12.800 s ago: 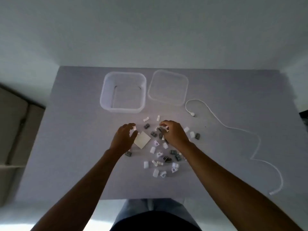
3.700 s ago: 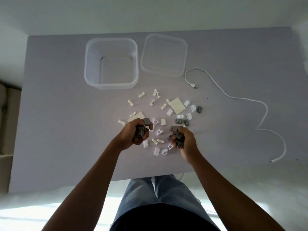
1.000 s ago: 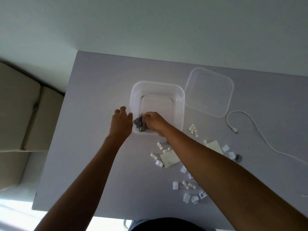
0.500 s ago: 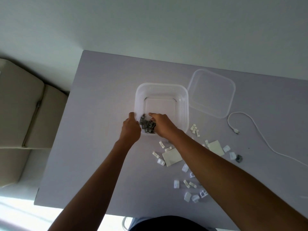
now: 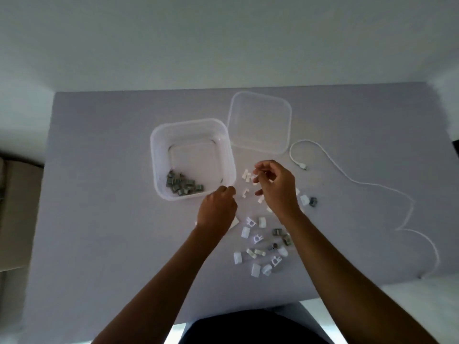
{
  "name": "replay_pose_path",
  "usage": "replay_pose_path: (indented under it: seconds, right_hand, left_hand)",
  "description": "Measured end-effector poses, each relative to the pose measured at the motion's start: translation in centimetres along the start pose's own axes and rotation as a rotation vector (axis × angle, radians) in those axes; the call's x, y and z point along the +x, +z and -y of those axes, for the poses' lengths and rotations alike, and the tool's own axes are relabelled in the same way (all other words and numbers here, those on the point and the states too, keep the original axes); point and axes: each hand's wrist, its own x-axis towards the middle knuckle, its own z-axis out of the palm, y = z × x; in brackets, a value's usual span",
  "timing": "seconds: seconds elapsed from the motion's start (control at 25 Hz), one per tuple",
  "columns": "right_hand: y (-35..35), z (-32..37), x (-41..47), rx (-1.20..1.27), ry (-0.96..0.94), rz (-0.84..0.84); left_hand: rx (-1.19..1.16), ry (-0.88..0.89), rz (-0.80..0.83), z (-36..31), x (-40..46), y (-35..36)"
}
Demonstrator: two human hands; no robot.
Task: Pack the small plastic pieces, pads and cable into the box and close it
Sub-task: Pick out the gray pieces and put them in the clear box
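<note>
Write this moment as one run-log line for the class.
stage: packing | box: open, grey pieces inside | lid: off | cable: on table | left hand, right hand: over white pieces

A home room, it is seeming: a beige cushioned sofa (image 5: 17, 214) is standing just beside the grey table (image 5: 99, 219).

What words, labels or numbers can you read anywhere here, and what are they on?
None can be read.
The box, lid, cable, grey pieces in the box and white pieces on the table show no print; any moulded marks are too small to tell.
</note>
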Motion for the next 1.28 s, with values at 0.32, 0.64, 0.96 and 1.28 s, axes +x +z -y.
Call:
replay_pose_path:
  seconds: [0.32, 0.64, 0.96, 1.28]
  right_hand:
    - [-5.6, -10.4, -5.9, -0.373, 0.146, -0.067]
    - [-5.0, -15.6, -10.3, -0.614, 0.075, 0.113]
    - [-4.4, -18.1, -11.7, -0.604, -0.063, 0.079]
    - [-7.3, -18.2, -11.3, -0.131, 0.103, -0.169]
  left_hand:
    - [0.397, -0.158, 0.198, -0.2, -0.9, 5.4]
    - [0.005, -0.077, -0.018, -1.4, -0.6, 6.9]
    - [-0.406, -0.272, 0.407, -8.0, -3.2, 9.0]
    - [0.084, 0.005, 0.467, -7.8, -4.3, 13.0]
